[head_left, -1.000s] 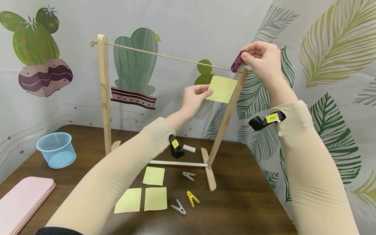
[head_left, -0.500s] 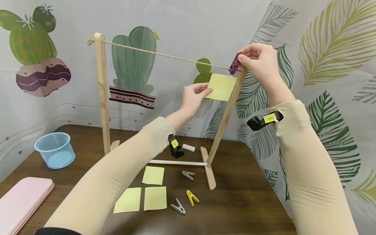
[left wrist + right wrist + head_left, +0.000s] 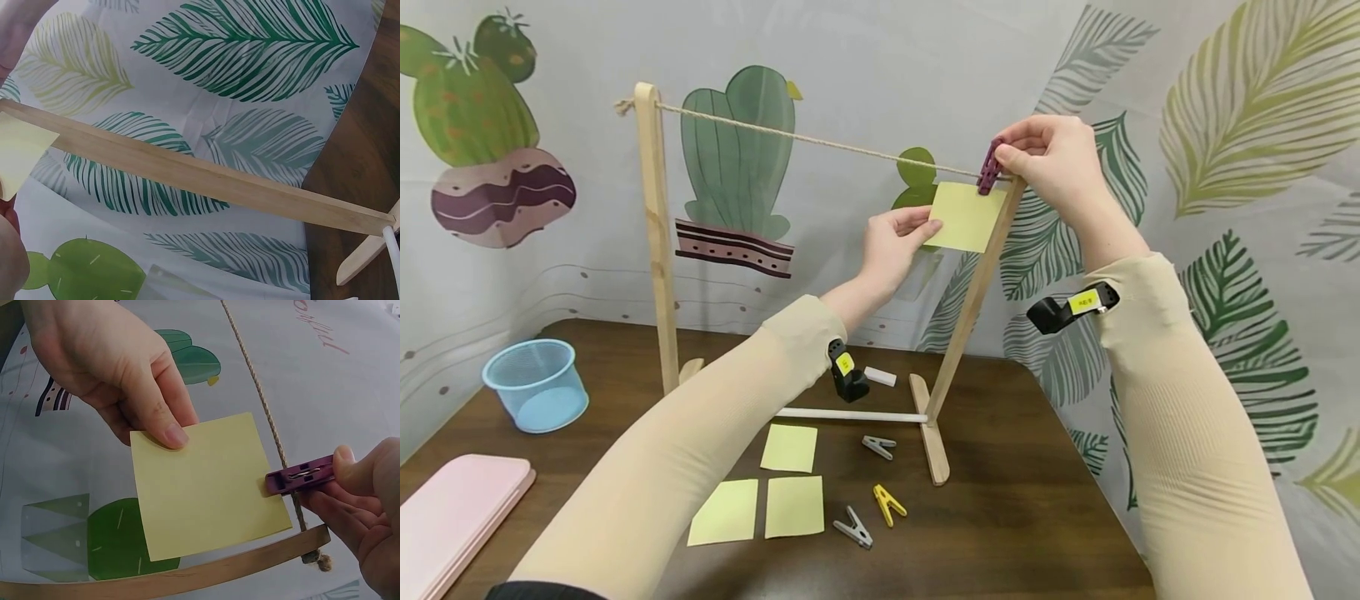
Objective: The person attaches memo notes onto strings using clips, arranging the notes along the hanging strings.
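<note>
Between thumb and fingers, my left hand [image 3: 895,246] pinches the left edge of a yellow sticky note [image 3: 967,218] just under the rope [image 3: 820,142]. My right hand [image 3: 1056,158] pinches the handle end of a purple clothespin [image 3: 990,167] near the rope's right end. In the right wrist view the tip of the clothespin [image 3: 300,477] overlaps the top edge of the sticky note [image 3: 209,487] and lies across the rope [image 3: 262,394]. The left wrist view shows only a corner of the note [image 3: 25,150] and part of the left hand [image 3: 11,256].
A wooden post [image 3: 973,308] stands right beside the note; another post [image 3: 655,233] holds the rope's left end. On the table lie three sticky notes [image 3: 793,506], grey clothespins [image 3: 853,527], a yellow clothespin [image 3: 889,505], a white block [image 3: 880,377], a blue basket [image 3: 538,387] and a pink case [image 3: 463,508].
The sticky note has risen slightly toward the rope. My right hand has brought the clothespin down and left, from above the note onto its top edge at the rope.
</note>
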Motion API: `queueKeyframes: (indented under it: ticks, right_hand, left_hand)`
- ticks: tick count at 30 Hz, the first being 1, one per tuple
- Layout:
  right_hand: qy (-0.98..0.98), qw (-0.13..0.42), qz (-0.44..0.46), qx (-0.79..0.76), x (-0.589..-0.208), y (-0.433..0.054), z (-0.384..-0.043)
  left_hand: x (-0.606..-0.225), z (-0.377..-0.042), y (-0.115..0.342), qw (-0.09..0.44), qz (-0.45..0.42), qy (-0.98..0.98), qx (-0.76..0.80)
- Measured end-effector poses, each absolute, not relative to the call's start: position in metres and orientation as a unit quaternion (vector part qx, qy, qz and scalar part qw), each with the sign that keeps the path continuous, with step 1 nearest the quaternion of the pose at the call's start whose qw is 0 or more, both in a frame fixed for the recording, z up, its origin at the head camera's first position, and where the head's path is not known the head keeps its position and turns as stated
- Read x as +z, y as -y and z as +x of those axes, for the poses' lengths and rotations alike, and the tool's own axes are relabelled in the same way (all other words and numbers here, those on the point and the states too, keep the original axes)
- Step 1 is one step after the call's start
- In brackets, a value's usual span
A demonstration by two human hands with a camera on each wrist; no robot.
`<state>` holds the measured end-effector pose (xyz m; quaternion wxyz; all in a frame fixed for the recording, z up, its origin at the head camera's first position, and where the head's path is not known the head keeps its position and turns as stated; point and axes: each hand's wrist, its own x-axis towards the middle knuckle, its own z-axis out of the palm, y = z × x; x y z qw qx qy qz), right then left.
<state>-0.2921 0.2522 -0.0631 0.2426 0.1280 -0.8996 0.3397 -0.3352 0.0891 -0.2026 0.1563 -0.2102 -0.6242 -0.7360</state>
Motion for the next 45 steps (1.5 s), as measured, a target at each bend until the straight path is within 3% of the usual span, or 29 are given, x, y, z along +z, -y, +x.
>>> queueKeyframes:
  ticks: [10, 27, 45]
  right_hand:
    - [0.928, 0.192, 0.108, 0.299, -0.057, -0.249, -0.291]
    - [0.930, 0.160, 0.105, 0.313, -0.057, -0.250, -0.288]
    - [0.869, 0.196, 0.153, 0.429, -0.066, -0.252, -0.288]
  left_hand:
    - [-0.198, -0.334, -0.088, 0.160, -0.218, 0.620, -0.736]
    - [-0.198, -0.331, -0.087, 0.153, -0.221, 0.620, -0.737]
    - [-0.213, -0.336, -0.077, 0.143, -0.214, 0.607, -0.752]
